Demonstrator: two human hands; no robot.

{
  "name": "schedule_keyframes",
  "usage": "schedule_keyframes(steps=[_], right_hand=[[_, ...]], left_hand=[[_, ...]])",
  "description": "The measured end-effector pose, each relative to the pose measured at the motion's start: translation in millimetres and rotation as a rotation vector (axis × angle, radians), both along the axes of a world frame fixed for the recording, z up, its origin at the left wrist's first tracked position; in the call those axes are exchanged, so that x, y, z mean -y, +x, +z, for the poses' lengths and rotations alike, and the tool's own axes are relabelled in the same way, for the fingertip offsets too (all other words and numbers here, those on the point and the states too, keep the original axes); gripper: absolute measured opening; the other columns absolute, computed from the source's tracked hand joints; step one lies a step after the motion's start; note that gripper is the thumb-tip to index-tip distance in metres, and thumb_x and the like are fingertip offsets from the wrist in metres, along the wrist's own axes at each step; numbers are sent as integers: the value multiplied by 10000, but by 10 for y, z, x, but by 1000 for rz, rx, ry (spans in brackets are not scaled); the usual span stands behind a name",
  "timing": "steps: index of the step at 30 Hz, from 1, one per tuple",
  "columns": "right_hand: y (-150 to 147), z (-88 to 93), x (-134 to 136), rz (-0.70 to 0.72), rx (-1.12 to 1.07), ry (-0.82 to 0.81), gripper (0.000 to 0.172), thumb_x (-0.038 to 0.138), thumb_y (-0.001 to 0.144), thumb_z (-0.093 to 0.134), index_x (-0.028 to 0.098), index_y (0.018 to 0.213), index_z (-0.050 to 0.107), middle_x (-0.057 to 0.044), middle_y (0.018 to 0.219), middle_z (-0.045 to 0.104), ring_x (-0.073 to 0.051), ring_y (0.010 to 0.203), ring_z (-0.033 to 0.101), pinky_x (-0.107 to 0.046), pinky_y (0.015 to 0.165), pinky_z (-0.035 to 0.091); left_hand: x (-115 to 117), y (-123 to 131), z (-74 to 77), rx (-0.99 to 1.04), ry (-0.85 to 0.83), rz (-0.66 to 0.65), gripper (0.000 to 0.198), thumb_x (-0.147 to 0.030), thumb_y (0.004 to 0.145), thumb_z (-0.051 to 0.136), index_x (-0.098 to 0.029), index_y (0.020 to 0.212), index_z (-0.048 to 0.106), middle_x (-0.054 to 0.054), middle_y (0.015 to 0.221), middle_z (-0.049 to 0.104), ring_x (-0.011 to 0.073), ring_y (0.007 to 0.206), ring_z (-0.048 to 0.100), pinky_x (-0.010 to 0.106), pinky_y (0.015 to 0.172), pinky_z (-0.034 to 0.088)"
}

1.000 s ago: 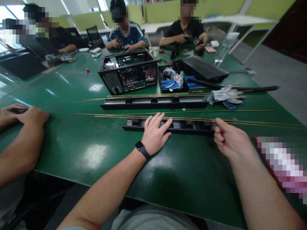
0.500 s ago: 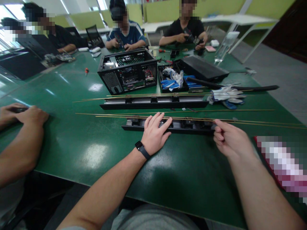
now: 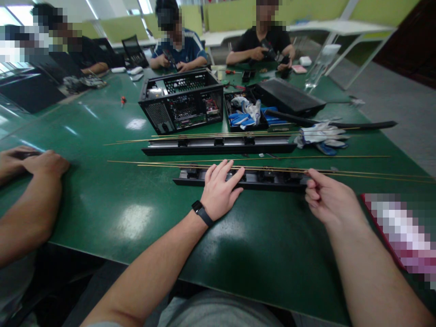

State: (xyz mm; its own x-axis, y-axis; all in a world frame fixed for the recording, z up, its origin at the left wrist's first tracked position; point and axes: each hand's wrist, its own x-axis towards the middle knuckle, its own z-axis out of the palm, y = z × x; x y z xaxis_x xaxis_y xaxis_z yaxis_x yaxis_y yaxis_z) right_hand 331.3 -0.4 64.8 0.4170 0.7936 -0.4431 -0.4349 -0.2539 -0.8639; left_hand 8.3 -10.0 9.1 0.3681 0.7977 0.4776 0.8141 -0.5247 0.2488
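My left hand [image 3: 220, 193], with a dark watch on the wrist, lies with fingers spread across the near black channel [image 3: 272, 185] and the thin brass-coloured rods [image 3: 166, 166] along its top. At the channel's right end, my right hand [image 3: 329, 197] pinches a thin rod between thumb and forefinger; the other fingers are curled. Which of the closely lying rods it grips is partly hidden. Dark blocks [image 3: 267, 174] sit inside the channel. Just beyond, a single rod [image 3: 354, 156] rests on the table.
A second black channel [image 3: 200, 149] with rods lies farther back, beside work gloves [image 3: 322, 135]. Behind stand an open computer case [image 3: 180, 109] and a black tray [image 3: 264, 125] with gloves. A co-worker's hands [image 3: 44, 162] are at left; other people sit across the green table [image 3: 91, 190].
My right hand has shifted slightly to the right, and a rod's left end has slid a little the same way. My left hand stays in place.
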Motion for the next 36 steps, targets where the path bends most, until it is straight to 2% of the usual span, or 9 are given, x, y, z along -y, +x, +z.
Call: schedule_keyframes(steps=[3,7,9,14,20,26,30,33,36], right_hand=[[-42,34,15,0,25,-33,253,230,1121,989,210,988,774,52,686,629,-55,400,429,-158,316,269],[-69,38,14,37,79,-39,432,250,1062,1068,238,865,683,47,704,628,-47,417,413,-162,335,284],[-58,15,4,42,86,-34,461,245,1045,1078,241,841,664,48,695,614,-45,427,411,-153,349,295],[-34,-23,-13,39,75,-5,422,217,1003,1095,238,863,697,46,704,611,-49,442,431,-146,367,304],[-83,77,13,-23,19,-32,261,92,1085,944,201,940,757,52,691,599,-42,412,418,-134,357,316],[-159,197,36,-69,-2,-51,241,46,1122,856,194,963,750,62,657,585,-52,383,407,-130,336,314],[-200,230,38,-93,-18,-57,303,29,1185,745,174,920,738,58,638,574,-40,369,388,-127,328,282],[-175,187,35,-73,3,-48,264,78,1179,817,180,942,758,53,653,596,-43,373,402,-135,326,286],[-111,103,26,-11,40,-34,279,219,1103,1011,210,975,763,51,672,627,-55,386,415,-149,317,281]], left_hand=[[0,10,0,-2,-2,8,667,-239,1162,925,-335,1809,795,189,1937,713,449,1859,634,707,1562,454],[1,17,3,-1,0,4,657,-242,1168,918,-325,1809,797,197,1940,708,453,1860,633,710,1558,459],[1,15,4,1,0,1,651,-242,1172,914,-319,1808,798,203,1941,706,455,1860,633,711,1556,461],[0,10,10,5,4,-14,645,-238,1184,900,-302,1816,790,207,1938,707,444,1863,630,684,1552,472],[4,14,18,-3,-27,8,685,-239,1159,938,-334,1820,790,201,1952,691,464,1874,608,709,1578,423],[2,7,9,-1,-13,3,677,-236,1167,922,-328,1823,784,199,1944,700,450,1869,616,698,1569,436],[1,7,7,3,-5,-3,652,-238,1173,909,-323,1810,794,198,1938,707,445,1865,625,697,1557,458],[4,7,10,1,5,-3,650,-233,1175,901,-324,1810,792,195,1937,709,441,1862,630,695,1554,467],[5,7,12,-2,8,-2,658,-228,1173,901,-322,1814,788,200,1934,711,445,1859,634,705,1557,463]])
